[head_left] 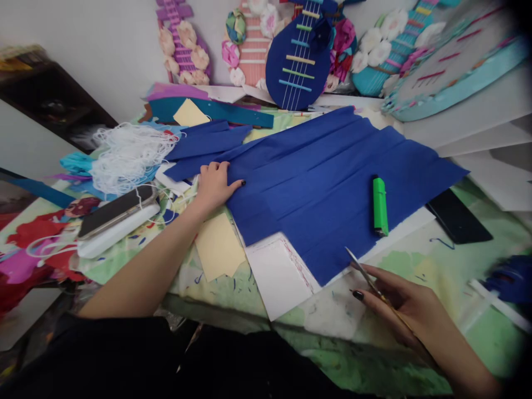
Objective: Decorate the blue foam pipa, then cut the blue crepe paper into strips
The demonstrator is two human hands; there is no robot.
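Note:
My left hand point(216, 185) lies on the left edge of a large sheet of pleated blue paper point(307, 177), thumb stretched out on it and fingertips partly hidden. In my right hand point(405, 302) is a slim tool point(366, 277) with a pointed silvery tip and a thin gold-coloured shaft; its exact kind is unclear. The tip is near the blue paper's front edge. White card point(280, 277) shows beneath the paper, with reddish marks along one edge. A green lighter-shaped object point(379, 206) rests on top of the paper, towards the right.
Decorated lute-shaped crafts, one of them dark blue point(297, 61), lean at the back wall. To the left are tangled white string point(128, 152), a phone point(116, 210) on a white device, and coloured scraps. A black flat object point(459, 216) lies right of the paper.

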